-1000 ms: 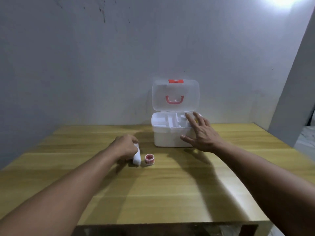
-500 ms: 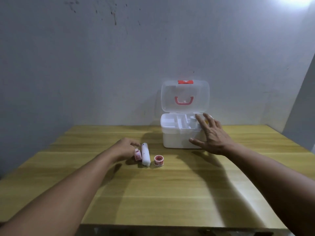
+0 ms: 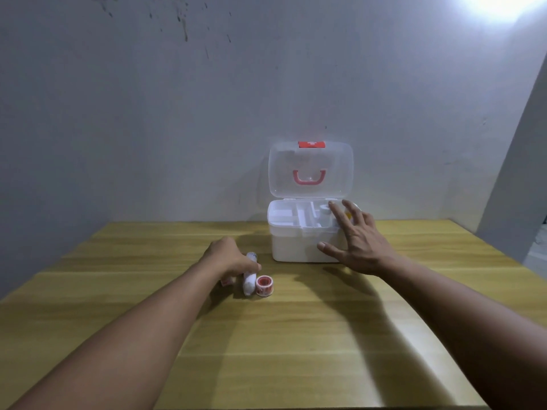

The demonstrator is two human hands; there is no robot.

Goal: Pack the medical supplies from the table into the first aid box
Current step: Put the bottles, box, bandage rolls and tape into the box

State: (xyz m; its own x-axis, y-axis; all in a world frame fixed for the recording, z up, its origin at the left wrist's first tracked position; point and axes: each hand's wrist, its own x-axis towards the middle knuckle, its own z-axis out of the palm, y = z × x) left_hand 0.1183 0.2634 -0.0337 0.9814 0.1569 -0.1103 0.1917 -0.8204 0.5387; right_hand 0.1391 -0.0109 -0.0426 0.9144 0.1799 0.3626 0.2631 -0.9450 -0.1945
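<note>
A white first aid box (image 3: 296, 247) stands at the back of the wooden table (image 3: 296, 335), its clear lid (image 3: 310, 170) with a red handle raised. Its top tray holds a small white container (image 3: 325, 209). My left hand (image 3: 228, 257) curls over a white bandage roll (image 3: 248, 284) lying on the table. A red-and-white tape roll (image 3: 264, 285) sits just right of the bandage, and another tape roll (image 3: 227, 281) peeks out under my left hand. My right hand (image 3: 355, 242) hovers with fingers spread against the box's front right corner.
A grey wall rises directly behind the box. A grey panel (image 3: 515, 173) stands at the right edge beyond the table corner. The table's front edge runs along the bottom of the view.
My left hand has shifted from the left tape roll onto the bandage roll and closed over it. My right hand stays spread at the box.
</note>
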